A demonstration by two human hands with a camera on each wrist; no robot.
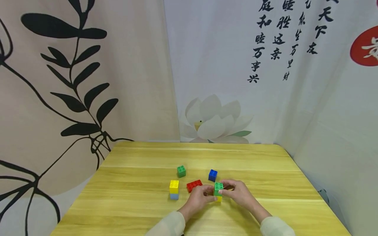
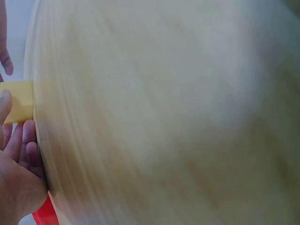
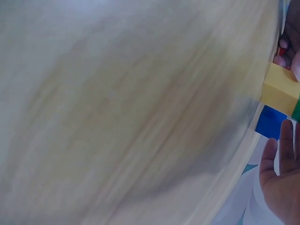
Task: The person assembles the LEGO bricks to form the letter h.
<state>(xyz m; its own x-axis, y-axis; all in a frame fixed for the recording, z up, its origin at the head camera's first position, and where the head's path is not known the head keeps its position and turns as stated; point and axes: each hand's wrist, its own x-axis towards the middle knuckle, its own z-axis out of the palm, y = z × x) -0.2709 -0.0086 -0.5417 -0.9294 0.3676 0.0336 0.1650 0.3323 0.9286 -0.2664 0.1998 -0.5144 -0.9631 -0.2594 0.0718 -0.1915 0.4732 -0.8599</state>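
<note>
Between both hands, a green building brick point(image 1: 218, 187) sits on top of a yellow brick point(image 1: 219, 199). My right hand point(image 1: 240, 194) pinches the green brick, thumb on its near side. The left hand point(image 1: 198, 198) holds the yellow brick low down, and in the left wrist view its thumb overlaps the yellow brick point(image 2: 21, 101) with fingers beneath. The right wrist view has the yellow brick point(image 3: 281, 90), a sliver of the green brick point(image 3: 296, 113) and the right hand's spread fingers point(image 3: 286, 145) just below. Beside the left hand lies a red brick point(image 1: 194, 185), partly covered by it.
On the wooden table point(image 1: 141, 209), a yellow brick point(image 1: 174, 185) stacked on a light blue brick point(image 1: 174, 196) stands to the left. Farther back are a loose green brick point(image 1: 181, 171) and a blue brick point(image 1: 212, 175). A printed curtain point(image 1: 141, 82) hangs behind the table.
</note>
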